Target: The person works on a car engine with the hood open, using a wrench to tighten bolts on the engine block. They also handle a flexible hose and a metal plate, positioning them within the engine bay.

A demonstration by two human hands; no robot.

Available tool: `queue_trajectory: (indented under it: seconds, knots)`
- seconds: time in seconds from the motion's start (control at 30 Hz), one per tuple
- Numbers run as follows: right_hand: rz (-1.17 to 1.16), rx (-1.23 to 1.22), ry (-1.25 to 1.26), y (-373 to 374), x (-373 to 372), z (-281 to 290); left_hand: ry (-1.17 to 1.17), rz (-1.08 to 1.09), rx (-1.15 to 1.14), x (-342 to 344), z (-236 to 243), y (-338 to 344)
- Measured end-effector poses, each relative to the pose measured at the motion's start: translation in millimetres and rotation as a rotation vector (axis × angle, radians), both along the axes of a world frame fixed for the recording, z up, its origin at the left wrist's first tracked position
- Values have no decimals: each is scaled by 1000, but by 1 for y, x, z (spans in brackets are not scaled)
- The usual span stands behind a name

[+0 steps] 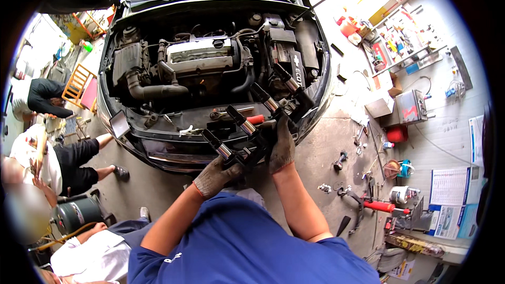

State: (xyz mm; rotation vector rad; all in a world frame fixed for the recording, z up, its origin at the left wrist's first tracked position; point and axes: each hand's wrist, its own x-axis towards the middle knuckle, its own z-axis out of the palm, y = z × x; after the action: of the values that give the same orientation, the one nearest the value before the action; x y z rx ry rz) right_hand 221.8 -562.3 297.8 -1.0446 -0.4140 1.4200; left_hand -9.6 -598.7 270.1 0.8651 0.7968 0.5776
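Over the front edge of the car's engine bay I hold a black ignition coil pack (pixel 255 138), a rail with several boots with shiny metal sleeves pointing up and away to the left. My left hand (pixel 215 176), in a grey knit work glove, is closed round its near left end. In a matching dirty glove, my right hand (pixel 282 148) grips it from below, nearer the right end. Both hands' fingertips are partly hidden by the pack. Beyond it sits the engine (pixel 200 55) with a silver top cover and a black oil cap.
A ratchet (pixel 226 112) and other small tools lie on the front panel. Parts and a red cylindrical tool (pixel 379 206) litter the floor at right, below a tool rack (pixel 400 42). Several people are at left, near a dark green tank (pixel 79 215) and a wooden chair (pixel 79 87).
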Motion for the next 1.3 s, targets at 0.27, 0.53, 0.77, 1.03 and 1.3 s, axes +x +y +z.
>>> queue_trajectory:
  seconds: [0.27, 0.53, 0.77, 1.03, 1.3]
  knots:
    - [-123, 323, -762, 63, 14, 75, -47, 68, 80, 60, 2, 62]
    - [40, 280, -1115, 154, 18, 51, 426, -71, 467, 6, -86, 164]
    - [460, 225, -1628, 302, -39, 69, 1092, 333, 664, -98, -232, 280]
    - [909, 650, -2085, 497, -105, -40, 1305, 195, 636, -97, -299, 285]
    - [1157, 616, -2187, 585, -166, -153, 1228, 207, 640, -102, -291, 285]
